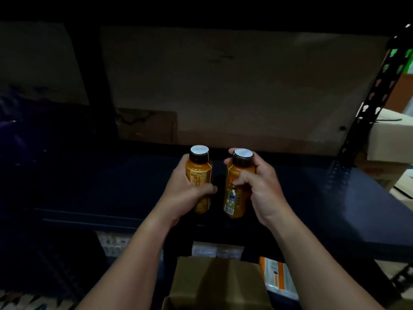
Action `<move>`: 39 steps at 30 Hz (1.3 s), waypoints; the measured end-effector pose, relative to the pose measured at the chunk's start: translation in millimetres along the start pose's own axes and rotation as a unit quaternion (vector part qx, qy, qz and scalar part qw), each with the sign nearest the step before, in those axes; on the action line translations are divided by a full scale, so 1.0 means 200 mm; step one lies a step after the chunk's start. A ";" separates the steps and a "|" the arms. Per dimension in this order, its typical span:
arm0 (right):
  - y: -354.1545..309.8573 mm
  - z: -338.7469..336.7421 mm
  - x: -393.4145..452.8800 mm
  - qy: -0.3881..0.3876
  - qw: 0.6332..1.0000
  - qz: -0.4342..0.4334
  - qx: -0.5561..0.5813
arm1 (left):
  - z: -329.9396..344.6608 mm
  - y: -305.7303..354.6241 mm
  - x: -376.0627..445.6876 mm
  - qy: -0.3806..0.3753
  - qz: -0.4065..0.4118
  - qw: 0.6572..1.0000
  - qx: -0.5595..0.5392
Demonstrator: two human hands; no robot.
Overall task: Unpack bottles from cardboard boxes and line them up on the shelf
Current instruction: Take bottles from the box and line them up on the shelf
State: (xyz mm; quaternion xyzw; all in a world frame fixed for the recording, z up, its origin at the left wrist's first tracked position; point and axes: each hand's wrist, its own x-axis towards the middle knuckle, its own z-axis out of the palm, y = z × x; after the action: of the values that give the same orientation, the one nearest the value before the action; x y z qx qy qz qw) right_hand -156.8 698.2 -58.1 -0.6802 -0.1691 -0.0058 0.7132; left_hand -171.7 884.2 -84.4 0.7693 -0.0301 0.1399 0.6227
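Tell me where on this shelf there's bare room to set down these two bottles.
The dark shelf looks bare on both sides of the hands: left toward the dark upright, right toward the slotted post. Behind the bottles it seems open to the back panel. Crowded only below, around the box.

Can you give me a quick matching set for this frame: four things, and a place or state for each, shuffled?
Things:
1. left bottle
2. right bottle
3. box
4. shelf

Places or states:
A. dark bare board beyond the hands
B. gripped by the right hand, barcode showing
C. open, at the bottom edge, below the arms
D. gripped by the left hand, printed panel showing

Pairs: 1-D, 2-B, 3-C, 4-A
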 end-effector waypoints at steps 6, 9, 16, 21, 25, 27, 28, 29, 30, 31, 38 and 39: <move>0.13 -0.07 0.03 0.031 0.999 -0.016 -0.031 | 0.01 -0.10 0.00 0.026 0.066 0.997 -0.031; 0.20 -0.09 -0.03 0.032 0.998 0.005 -0.053 | -0.01 -0.13 -0.03 0.057 0.076 0.995 -0.027; 0.25 -0.08 -0.05 0.015 0.995 0.020 -0.099 | 0.02 -0.16 -0.06 0.117 0.092 0.989 -0.006; 0.27 -0.09 -0.05 0.015 0.995 0.011 -0.103 | 0.02 -0.17 -0.04 0.101 0.089 0.991 -0.015; 0.28 -0.08 -0.05 0.039 0.993 -0.002 -0.114 | 0.02 -0.17 -0.02 0.087 0.079 0.993 -0.020; 0.28 -0.06 -0.05 0.053 0.991 -0.012 -0.123 | 0.02 -0.17 -0.03 0.082 0.078 0.993 -0.016; 0.28 -0.06 -0.04 0.059 0.989 -0.018 -0.131 | 0.02 -0.17 -0.03 0.083 0.081 0.993 -0.008; 0.29 -0.05 -0.04 0.064 0.988 -0.021 -0.139 | 0.03 -0.16 -0.04 0.088 0.084 0.993 0.004; 0.29 -0.05 -0.04 0.065 0.987 -0.022 -0.145 | 0.04 -0.16 -0.04 0.097 0.087 0.991 0.018; 0.29 -0.05 -0.04 0.061 0.987 -0.021 -0.148 | 0.05 -0.16 -0.04 0.109 0.090 0.989 0.033; 0.30 -0.06 -0.03 0.034 0.987 -0.008 -0.159 | 0.05 -0.17 -0.02 0.118 0.079 0.989 0.041; 0.30 -0.06 -0.03 0.039 0.987 -0.007 -0.157 | 0.04 -0.17 -0.02 0.105 0.078 0.991 0.034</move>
State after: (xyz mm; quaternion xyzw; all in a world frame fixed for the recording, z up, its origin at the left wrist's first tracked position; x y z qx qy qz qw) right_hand -145.7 690.5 -118.7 -0.7816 -0.1429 -0.0640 0.6038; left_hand -166.9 882.7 -119.5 0.7665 -0.0193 0.2691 0.5828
